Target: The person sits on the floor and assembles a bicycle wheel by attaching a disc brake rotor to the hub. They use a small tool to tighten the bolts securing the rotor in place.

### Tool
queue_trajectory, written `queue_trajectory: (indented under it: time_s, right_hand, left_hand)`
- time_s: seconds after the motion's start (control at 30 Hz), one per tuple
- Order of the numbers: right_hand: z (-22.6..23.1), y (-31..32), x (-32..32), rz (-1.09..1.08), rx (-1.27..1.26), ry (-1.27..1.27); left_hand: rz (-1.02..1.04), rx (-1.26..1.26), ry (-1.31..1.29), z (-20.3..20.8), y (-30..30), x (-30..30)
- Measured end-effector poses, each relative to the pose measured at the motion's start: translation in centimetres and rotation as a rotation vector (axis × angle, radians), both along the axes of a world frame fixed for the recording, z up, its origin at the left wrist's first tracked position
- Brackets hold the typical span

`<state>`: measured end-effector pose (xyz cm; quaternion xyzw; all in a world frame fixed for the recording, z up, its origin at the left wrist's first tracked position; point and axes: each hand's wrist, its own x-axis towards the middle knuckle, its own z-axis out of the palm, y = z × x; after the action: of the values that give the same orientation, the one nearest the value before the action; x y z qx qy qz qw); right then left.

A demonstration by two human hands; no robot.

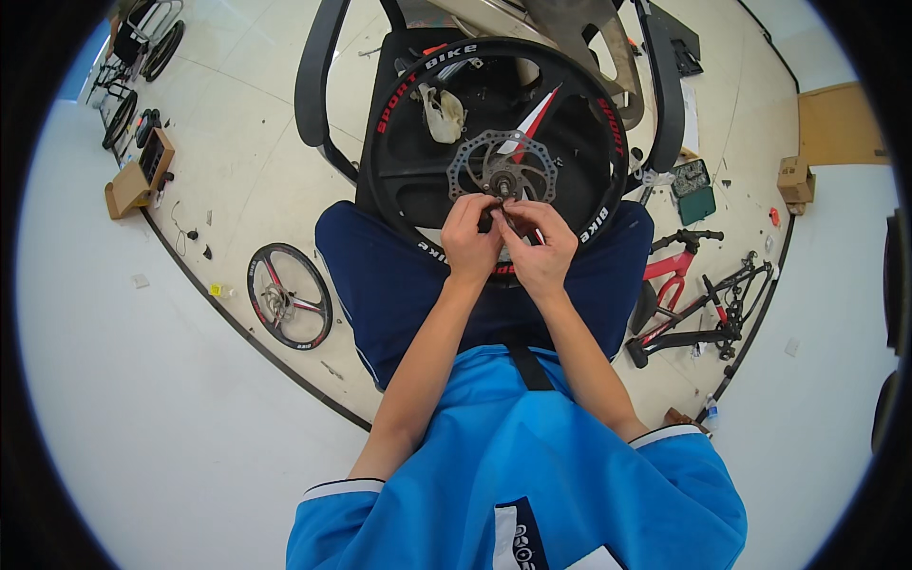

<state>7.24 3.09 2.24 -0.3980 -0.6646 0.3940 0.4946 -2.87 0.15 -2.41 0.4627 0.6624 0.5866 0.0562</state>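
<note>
A black bicycle wheel point(617, 176) with red and white lettering on its rim lies flat across a black chair, above my lap. At its centre is a perforated metal brake disc point(549, 173) around the hub axle point(503, 184). Just below the axle, my left hand point(471, 239) and my right hand point(541, 252) meet with fingertips pinched together. Whatever they hold is too small and too covered by the fingers to name. A crumpled whitish cloth or glove point(443, 114) rests inside the wheel, left of the disc.
Chair armrests point(318, 76) rise on both sides. On the floor lie a second wheel point(327, 309) at left, a pink bicycle frame point(673, 266) and a black one point(717, 321) at right, and a dark green tool case point(696, 203). An open cardboard box point(128, 190) stands far left.
</note>
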Motion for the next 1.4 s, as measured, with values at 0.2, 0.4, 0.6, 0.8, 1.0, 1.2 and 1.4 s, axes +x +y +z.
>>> queue_trajectory:
  time_s: [0.2,0.4,0.6,0.8,1.0,1.2,1.4]
  right_hand:
    - [0.7,-0.1,0.5,0.072,-0.001,-0.071]
    - [0.7,-0.1,0.7,0.089,0.036,-0.099]
    - [1.5,0.4,1.6,0.03,0.039,-0.097]
    - [1.7,1.7,4.1,-0.045,-0.022,-0.007]
    - [0.2,2.5,7.6,-0.091,-0.202,0.084]
    - [-1.5,3.3,11.3,-0.189,-0.326,0.125]
    - [-0.7,3.4,15.4,-0.325,-0.331,0.143]
  left_hand:
    - [0.016,-0.091,-0.07,0.8,-0.6,0.1]
    - [-0.013,-0.088,0.023,-0.4,-0.7,-0.4]
    - [-0.003,-0.124,0.019,0.6,-0.3,-0.1]
    - [0.013,-0.092,0.213,1.0,0.5,-0.6]
    - [-0.015,-0.174,0.218,0.9,0.2,-0.3]
    - [-0.314,-0.106,0.143,2.4,-0.5,6.7]
    - [-0.196,-0.421,-0.855,-4.7,3.5,14.5]
